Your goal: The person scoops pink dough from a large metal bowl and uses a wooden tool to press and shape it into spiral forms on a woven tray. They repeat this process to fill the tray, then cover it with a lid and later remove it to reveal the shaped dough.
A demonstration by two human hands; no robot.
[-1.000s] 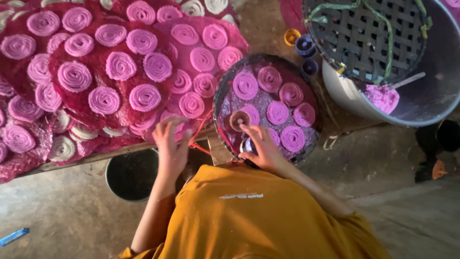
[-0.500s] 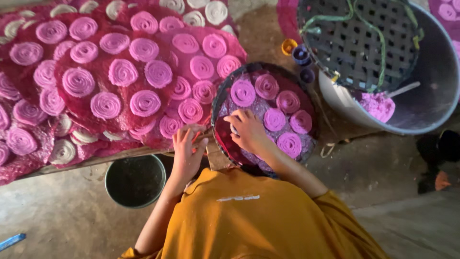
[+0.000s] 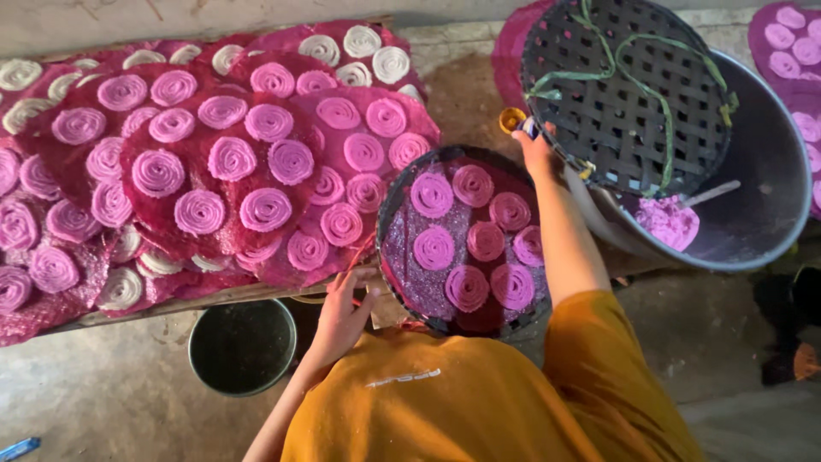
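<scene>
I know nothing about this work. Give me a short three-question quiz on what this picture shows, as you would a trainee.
1. True or false: the left hand rests at the near edge of the round tray.
2. How many pink spirals lie on that tray?
3. Where is the right hand? A: inside the grey tub; B: beyond the tray's far rim, by the small yellow cup; C: on the dark bucket.

Key: 1 true; 2 eight; 3 B.
</scene>
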